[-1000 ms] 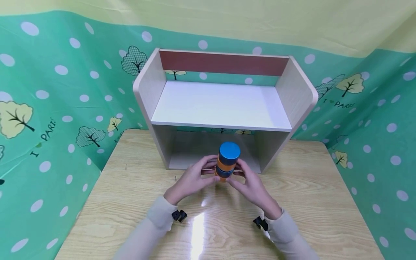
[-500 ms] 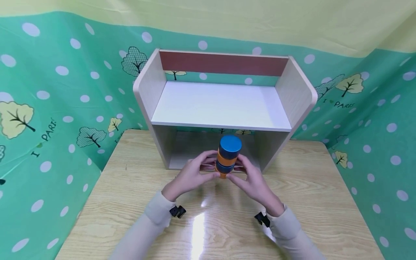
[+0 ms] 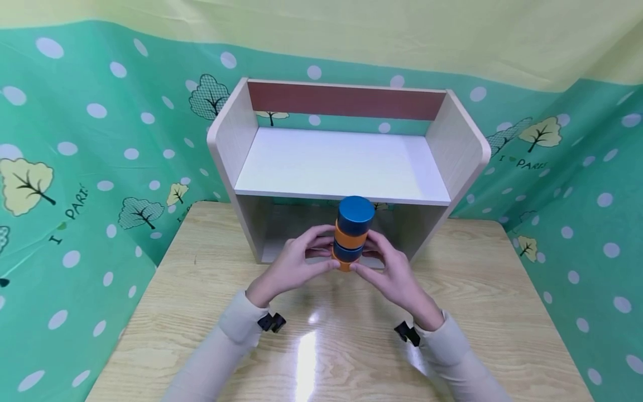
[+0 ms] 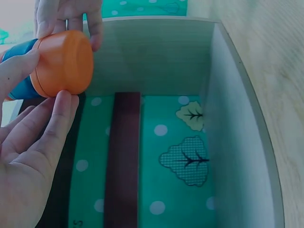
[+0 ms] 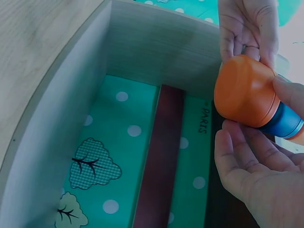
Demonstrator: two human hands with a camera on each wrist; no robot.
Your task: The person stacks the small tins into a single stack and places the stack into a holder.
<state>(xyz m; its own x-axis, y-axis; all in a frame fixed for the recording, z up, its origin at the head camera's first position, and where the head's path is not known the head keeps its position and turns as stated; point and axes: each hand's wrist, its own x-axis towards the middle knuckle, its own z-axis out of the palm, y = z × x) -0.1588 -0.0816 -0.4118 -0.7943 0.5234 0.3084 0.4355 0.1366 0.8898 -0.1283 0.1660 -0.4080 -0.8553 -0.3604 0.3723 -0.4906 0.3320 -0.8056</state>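
Observation:
Between both hands stands an upright cylindrical container [image 3: 350, 241] banded in orange and blue, with a smooth blue top. My left hand [image 3: 296, 261] grips its left side, thumb near the lower orange part. From the right, my right hand [image 3: 393, 272] holds it the same way, both thumbs on the near side. The container's rounded orange base [image 4: 66, 61] shows in the left wrist view, fingertips pressed against it. Seen from the right wrist, the orange base [image 5: 244, 90] lies between the two hands. Some fingers are hidden behind the container.
A two-level shelf unit [image 3: 341, 164] with pale sides and a dark red back rail stands just beyond the hands. The container overlaps the front edge of its upper board in the head view. Wood-grain tabletop [image 3: 166, 312] surrounds it, with a green patterned curtain [image 3: 90, 223] behind.
The container and both hands have risen a little, with the blue top now reaching the front edge of the upper shelf in the head view. The grip stays the same.

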